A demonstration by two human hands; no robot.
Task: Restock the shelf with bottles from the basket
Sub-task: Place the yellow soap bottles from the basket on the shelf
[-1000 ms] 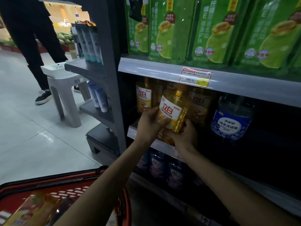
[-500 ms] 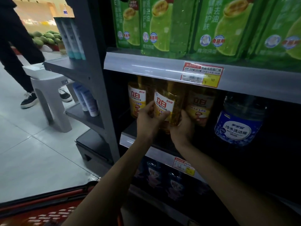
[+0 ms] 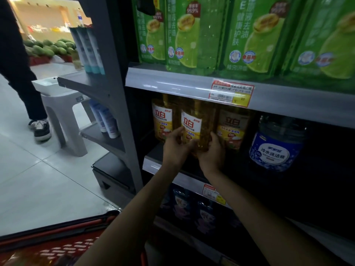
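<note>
A yellow detergent bottle [image 3: 197, 123] with a white and red label stands upright on the middle shelf [image 3: 153, 166], between two matching bottles, one on the left [image 3: 162, 116] and one on the right [image 3: 233, 127]. My left hand [image 3: 175, 148] grips its lower left side and my right hand [image 3: 211, 152] grips its lower right side. The bottle's top is hidden behind the shelf rail above. The red basket [image 3: 57, 244] sits at the bottom left, its contents blurred.
A blue-labelled clear jug [image 3: 276, 144] stands to the right on the same shelf. Green refill packs [image 3: 194, 33] fill the shelf above. Dark pouches [image 3: 192, 208] sit below. At the left are a grey side rack [image 3: 103, 89], a white stool [image 3: 61, 112] and a person's legs [image 3: 21, 73].
The bottle has gone from tilted in front of the shelf to upright and further back among the others. Both hands went with it. The view shifted so less of the basket shows.
</note>
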